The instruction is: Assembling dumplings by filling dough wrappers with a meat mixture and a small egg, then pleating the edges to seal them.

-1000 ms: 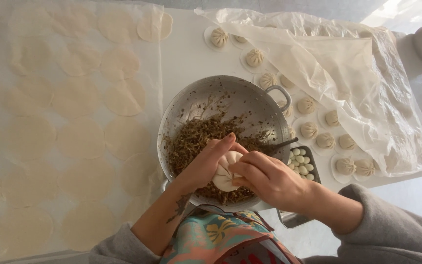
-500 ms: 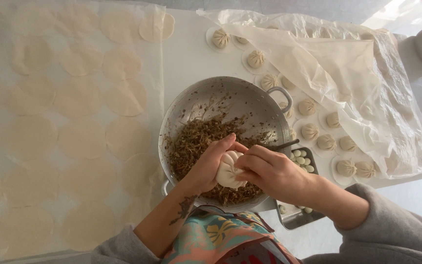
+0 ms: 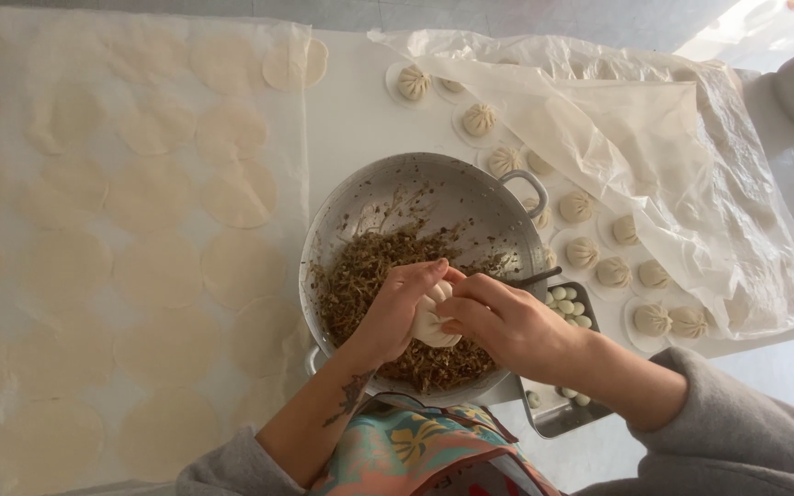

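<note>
On the white table [image 3: 351, 119], dough rounds [image 3: 241, 193] lie under plastic film [image 3: 75, 184].

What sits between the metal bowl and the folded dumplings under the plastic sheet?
Head view: between metal bowl and dumplings, only bare white table shows, partly hidden.

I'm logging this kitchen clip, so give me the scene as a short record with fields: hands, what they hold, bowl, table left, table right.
left hand: cups the bun from the left
right hand: pinches the bun's top folds
bun: white dough, pleated, held over the bowl
bowl: metal, two handles, holds chopped dark filling
table left: flat round wrappers under a clear sheet
table right: finished buns in rows, partly under plastic film
tray: metal, small white pieces, beside the bowl
</note>
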